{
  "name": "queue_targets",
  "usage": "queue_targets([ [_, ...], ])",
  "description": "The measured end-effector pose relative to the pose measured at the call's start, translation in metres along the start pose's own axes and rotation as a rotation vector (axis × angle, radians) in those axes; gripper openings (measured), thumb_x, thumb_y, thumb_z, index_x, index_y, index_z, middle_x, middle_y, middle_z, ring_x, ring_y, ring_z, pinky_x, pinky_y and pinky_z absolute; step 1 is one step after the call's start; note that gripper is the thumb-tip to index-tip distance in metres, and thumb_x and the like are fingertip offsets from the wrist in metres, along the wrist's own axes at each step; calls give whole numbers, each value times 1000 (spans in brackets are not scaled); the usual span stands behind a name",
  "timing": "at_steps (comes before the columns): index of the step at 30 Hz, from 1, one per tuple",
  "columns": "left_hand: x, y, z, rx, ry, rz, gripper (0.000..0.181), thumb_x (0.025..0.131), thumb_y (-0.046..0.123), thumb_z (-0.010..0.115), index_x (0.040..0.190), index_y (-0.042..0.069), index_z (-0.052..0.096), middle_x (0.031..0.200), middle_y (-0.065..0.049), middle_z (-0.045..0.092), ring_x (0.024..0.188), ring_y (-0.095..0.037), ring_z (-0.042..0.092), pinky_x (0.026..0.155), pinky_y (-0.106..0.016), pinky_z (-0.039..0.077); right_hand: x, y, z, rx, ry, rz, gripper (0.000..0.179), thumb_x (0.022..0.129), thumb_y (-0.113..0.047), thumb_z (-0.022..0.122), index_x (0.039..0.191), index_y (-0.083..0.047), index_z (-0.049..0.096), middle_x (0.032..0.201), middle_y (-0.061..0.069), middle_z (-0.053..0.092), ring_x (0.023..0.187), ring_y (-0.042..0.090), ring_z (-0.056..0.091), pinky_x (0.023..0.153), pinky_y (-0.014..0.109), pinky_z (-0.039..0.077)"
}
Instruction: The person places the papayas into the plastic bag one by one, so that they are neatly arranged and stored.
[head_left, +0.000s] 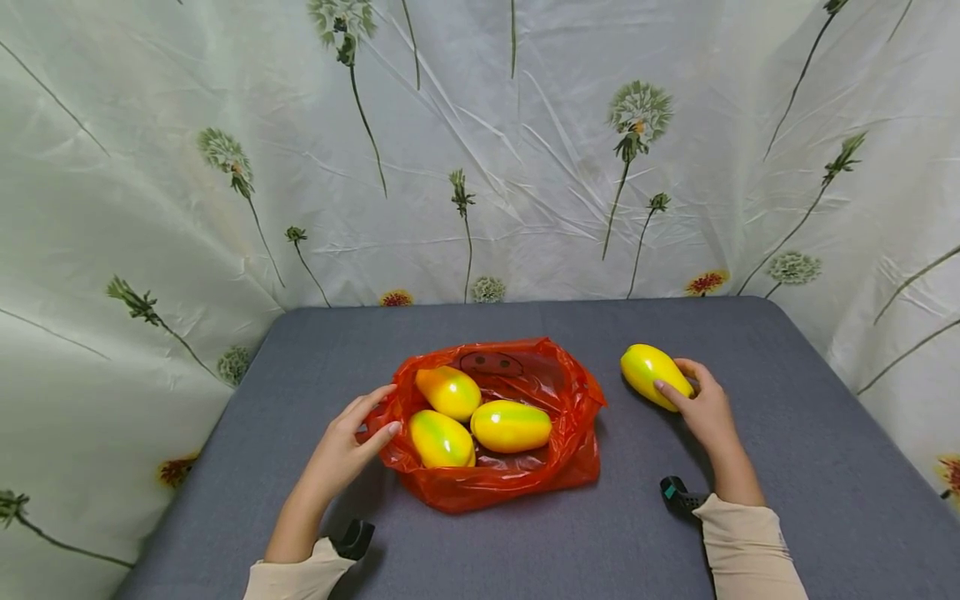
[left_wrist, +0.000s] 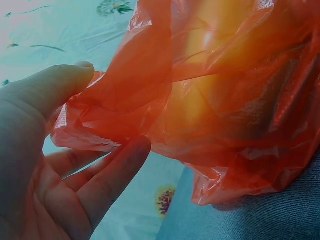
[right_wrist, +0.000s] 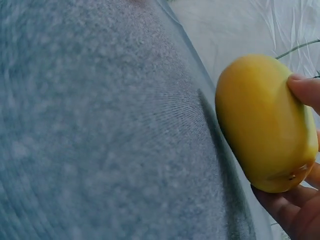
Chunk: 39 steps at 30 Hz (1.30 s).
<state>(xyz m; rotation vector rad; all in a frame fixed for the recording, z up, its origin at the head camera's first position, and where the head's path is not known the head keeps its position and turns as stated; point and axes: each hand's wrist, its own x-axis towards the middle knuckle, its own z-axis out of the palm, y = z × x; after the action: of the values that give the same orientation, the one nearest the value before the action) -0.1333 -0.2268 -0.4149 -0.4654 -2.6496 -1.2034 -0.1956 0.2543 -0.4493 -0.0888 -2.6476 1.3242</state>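
Note:
A red plastic bag (head_left: pixel 495 492) stands with its mouth open on the grey table. Inside lie three yellow papayas tinged with green and orange, among them a papaya (head_left: pixel 512 426) on the right side. My left hand (head_left: pixel 341 450) is at the bag's left edge, thumb and fingers apart, touching the thin plastic (left_wrist: pixel 130 95) that bulges between them. To the right of the bag, my right hand (head_left: pixel 707 408) grips another yellow papaya (head_left: pixel 651 375) by its near end. In the right wrist view, thumb and fingers hold opposite sides of this papaya (right_wrist: pixel 265 125).
The grey padded table (head_left: pixel 525 550) reaches back to a pale curtain (head_left: pixel 540 167) printed with dandelions. Black devices are worn at both wrists, one on the left (head_left: pixel 355 539) and one on the right (head_left: pixel 681 496).

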Motion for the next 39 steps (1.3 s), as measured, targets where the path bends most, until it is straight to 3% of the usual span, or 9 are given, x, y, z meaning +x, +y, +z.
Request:
queue_targets([
  [5, 0, -1, 0, 0, -2, -1, 53, 82, 25, 66, 131, 17, 46, 117, -6, 53, 100, -21, 53, 74, -35, 49, 1, 0, 1, 35, 61, -28, 62, 85, -37, 60, 131, -1, 39, 127, 20, 43, 108, 35, 45, 70, 24, 38],
  [14, 0, 0, 1, 3, -3, -5, 53, 82, 25, 66, 130, 18, 46, 116, -5, 53, 100, -19, 53, 74, -36, 49, 25, 36, 13, 29, 196, -88, 65, 78, -48, 64, 131, -18, 43, 124, 5, 48, 102, 22, 49, 68, 19, 39],
  [18, 0, 0, 1, -2, -6, -8, 53, 82, 25, 66, 131, 17, 46, 116, -6, 53, 100, -20, 52, 74, -36, 49, 21, 15, 11, 101, 207, -93, 62, 78, -42, 66, 131, -19, 44, 126, 6, 47, 106, 23, 48, 72, 20, 40],
  [21, 0, -1, 1, 1, -4, -3, 53, 82, 25, 66, 131, 17, 46, 115, -6, 53, 100, -20, 53, 74, -35, 49, 12, -16, 6, 167, 190, -95, 60, 80, -32, 68, 131, -14, 44, 128, 11, 46, 110, 26, 46, 79, 24, 41],
  [25, 0, -1, 1, 7, 2, 6, 53, 82, 24, 66, 130, 17, 46, 115, -5, 54, 98, -19, 53, 73, -34, 49, -2, -56, 2, 176, 178, -149, 58, 81, -27, 67, 130, -6, 44, 126, 15, 45, 108, 32, 46, 81, 26, 41],
  [28, 1, -1, 1, 11, 3, 8, 53, 82, 24, 66, 130, 17, 46, 114, -5, 54, 97, -19, 53, 73, -34, 50, -7, -76, 4, 145, 176, -195, 56, 82, -24, 67, 129, -4, 44, 124, 14, 47, 105, 30, 47, 78, 19, 38],
  [30, 1, -1, 1, 13, 3, 8, 53, 82, 24, 66, 130, 17, 46, 114, -5, 54, 97, -19, 54, 73, -34, 50, -10, -84, 9, 131, 170, -236, 56, 81, -22, 68, 127, -2, 45, 122, 13, 48, 103, 27, 48, 77, 15, 36],
  [39, 0, -1, 1, 10, 2, 6, 53, 82, 24, 66, 130, 16, 47, 115, -6, 53, 98, -20, 53, 73, -34, 50, -20, -110, 30, 171, 78, -403, 56, 75, -14, 74, 124, -3, 49, 118, 10, 49, 96, 18, 47, 77, 16, 36],
])
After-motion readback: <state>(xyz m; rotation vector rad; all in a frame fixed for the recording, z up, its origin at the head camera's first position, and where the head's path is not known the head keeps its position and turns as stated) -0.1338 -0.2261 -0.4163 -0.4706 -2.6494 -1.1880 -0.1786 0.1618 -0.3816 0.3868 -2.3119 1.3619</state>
